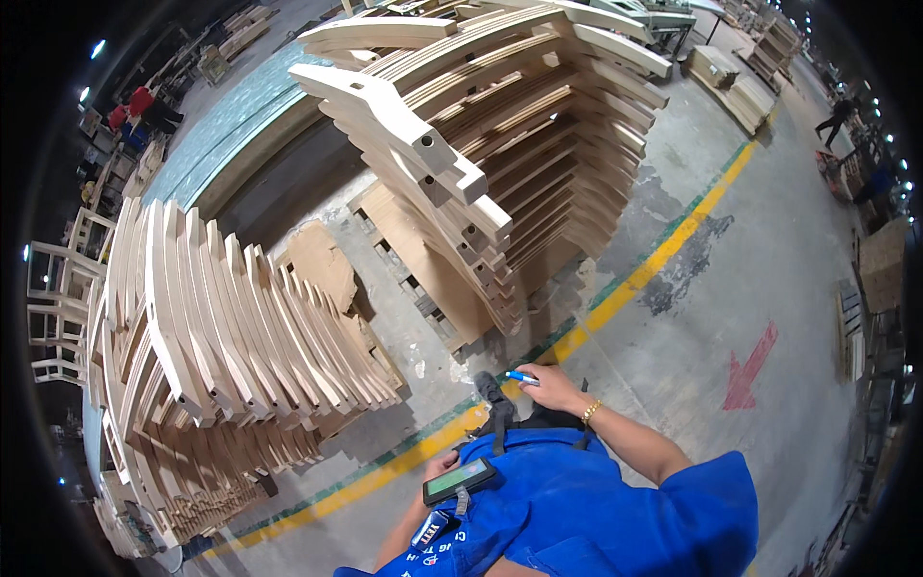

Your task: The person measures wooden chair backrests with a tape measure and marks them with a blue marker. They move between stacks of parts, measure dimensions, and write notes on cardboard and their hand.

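Note:
My right hand (551, 389), with a gold bracelet on its wrist, is held in front of my waist. Its fingers grip a blue and white marker (522, 377) whose tip points left. Low beside my body is my left hand (439, 465), largely covered by a black device with a green screen (460, 481) on my chest; its fingers are hidden. Ahead stands a tall stack of curved wooden frames (452, 154) with round holes in their ends. Another stack of curved wooden frames (231, 327) stands to the left. Neither hand touches the stacks.
Cardboard-topped pallets (409, 260) lie under and between the stacks. A yellow floor line (630, 288) with a green edge crosses the concrete at an angle. Long light-blue panels (226, 130) lie behind. Other people (144, 104) are far off at left and right.

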### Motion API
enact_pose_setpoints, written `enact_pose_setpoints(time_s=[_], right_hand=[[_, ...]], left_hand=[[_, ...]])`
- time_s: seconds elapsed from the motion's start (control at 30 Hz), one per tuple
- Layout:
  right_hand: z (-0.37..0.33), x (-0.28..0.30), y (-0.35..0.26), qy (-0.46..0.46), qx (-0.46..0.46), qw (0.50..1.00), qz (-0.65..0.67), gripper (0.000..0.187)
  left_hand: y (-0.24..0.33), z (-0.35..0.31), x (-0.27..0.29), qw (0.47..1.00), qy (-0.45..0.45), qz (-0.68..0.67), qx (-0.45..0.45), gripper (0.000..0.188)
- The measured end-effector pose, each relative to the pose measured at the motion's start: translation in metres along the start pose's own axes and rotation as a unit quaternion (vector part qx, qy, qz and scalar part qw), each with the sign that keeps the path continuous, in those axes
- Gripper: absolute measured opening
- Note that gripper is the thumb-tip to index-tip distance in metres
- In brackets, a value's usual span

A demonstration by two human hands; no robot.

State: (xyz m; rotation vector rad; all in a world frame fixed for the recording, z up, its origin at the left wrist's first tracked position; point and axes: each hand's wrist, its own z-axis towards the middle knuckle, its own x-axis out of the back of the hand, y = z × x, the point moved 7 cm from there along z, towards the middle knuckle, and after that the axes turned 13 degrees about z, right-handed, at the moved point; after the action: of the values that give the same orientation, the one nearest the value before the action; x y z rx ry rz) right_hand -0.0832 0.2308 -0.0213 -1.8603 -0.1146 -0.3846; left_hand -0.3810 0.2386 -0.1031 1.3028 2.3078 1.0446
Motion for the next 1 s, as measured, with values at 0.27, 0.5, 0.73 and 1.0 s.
enact_pose_setpoints(time_s=[0.27, 0.5, 0.73, 1.0], right_hand=[[0.069, -0.042, -0.052, -0.126, 0.14, 0.982, 0.017, 0.027], [0.095, -0.009, -0.041, -0.177, 0.135, 0.973, 0.054, 0.025], [0.067, -0.027, -0.071, -0.199, 0.222, 0.954, -0.028, 0.017], [0.041, -0.037, -0.033, -0.277, 0.151, 0.948, 0.037, 0.029]], left_hand=[[0.03, -0.027, -0.004, 0.957, 0.23, 0.164, 0.056, 0.022], [0.064, 0.006, -0.007, 0.908, 0.221, 0.355, -0.009, 0.024], [0.116, 0.096, -0.044, 0.901, 0.184, 0.393, -0.017, 0.023], [0.045, 0.057, -0.037, 0.923, 0.184, 0.336, 0.042, 0.028]])
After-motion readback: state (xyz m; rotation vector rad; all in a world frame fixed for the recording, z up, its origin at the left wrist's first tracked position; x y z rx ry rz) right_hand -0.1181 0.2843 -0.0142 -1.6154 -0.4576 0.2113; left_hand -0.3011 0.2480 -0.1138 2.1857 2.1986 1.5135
